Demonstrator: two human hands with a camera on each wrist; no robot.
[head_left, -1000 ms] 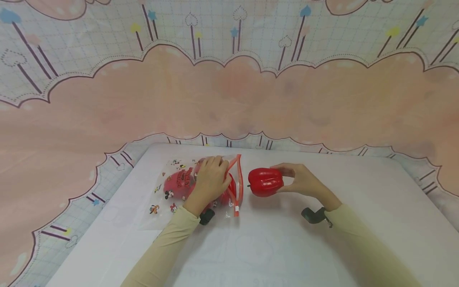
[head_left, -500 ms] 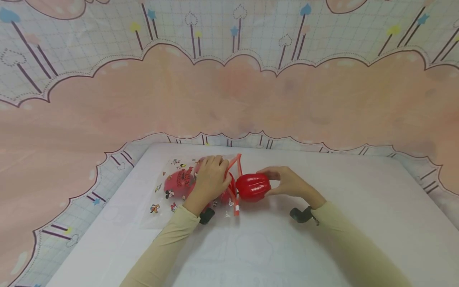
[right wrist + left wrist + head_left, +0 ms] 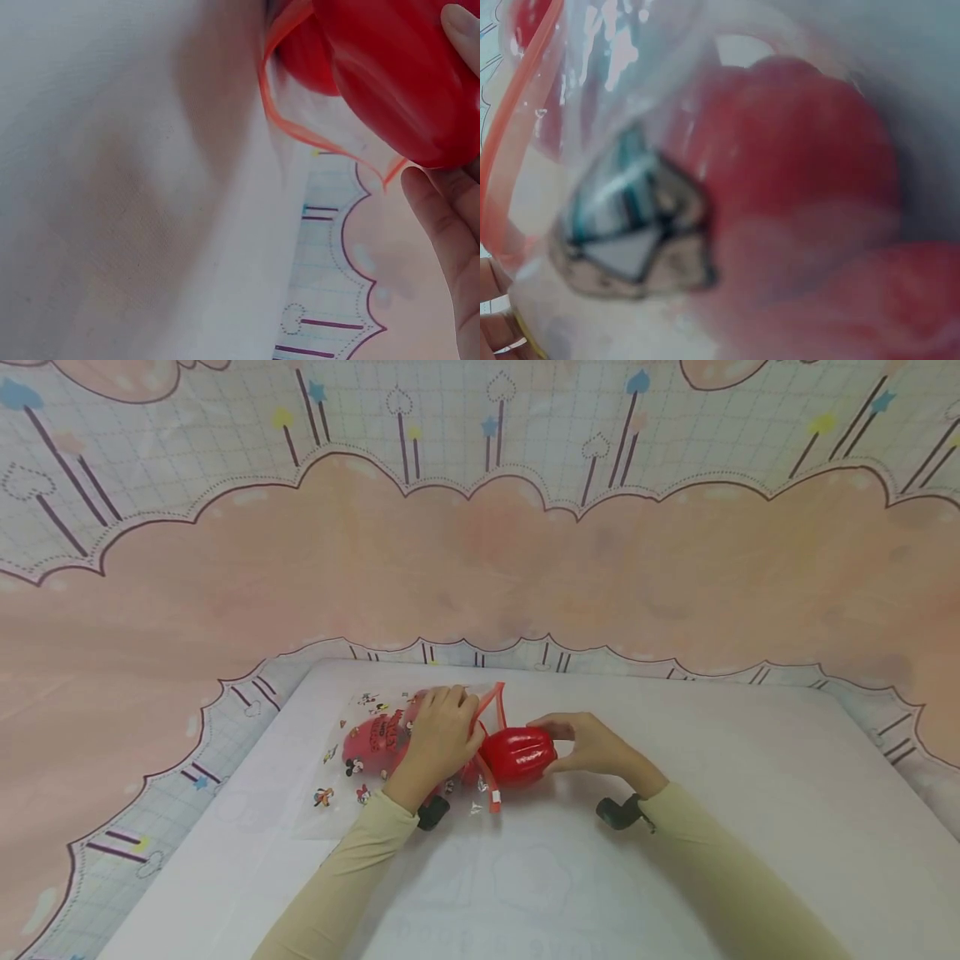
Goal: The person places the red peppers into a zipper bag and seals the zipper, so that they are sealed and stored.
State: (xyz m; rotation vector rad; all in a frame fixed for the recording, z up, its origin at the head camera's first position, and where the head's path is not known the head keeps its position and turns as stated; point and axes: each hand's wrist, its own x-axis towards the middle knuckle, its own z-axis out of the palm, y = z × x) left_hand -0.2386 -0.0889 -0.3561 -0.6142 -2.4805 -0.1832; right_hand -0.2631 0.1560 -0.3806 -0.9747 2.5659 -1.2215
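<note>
A red bell pepper (image 3: pixel 519 753) is at the mouth of a clear zip bag (image 3: pixel 336 787) printed with cartoon figures, its left end between the orange-red rims. My right hand (image 3: pixel 588 745) grips the pepper's right end, thumb on one side and fingers on the other; the right wrist view shows this pepper (image 3: pixel 409 82) close to the orange rim (image 3: pixel 300 133). My left hand (image 3: pixel 442 735) holds the bag near its opening, fingers partly hidden. Inside the bag lie several red things; one lobed red shape (image 3: pixel 802 150) looks like another bell pepper through the blurred plastic.
A white-covered table (image 3: pixel 675 893) bears the bag. Behind it hangs a patterned peach and white cloth (image 3: pixel 480 568). Dark wrist-camera mounts (image 3: pixel 618 812) sit under both wrists.
My right hand has brought the bell pepper leftward and slightly down, from beside the bag to its mouth. My left hand and the bag have stayed in place.
</note>
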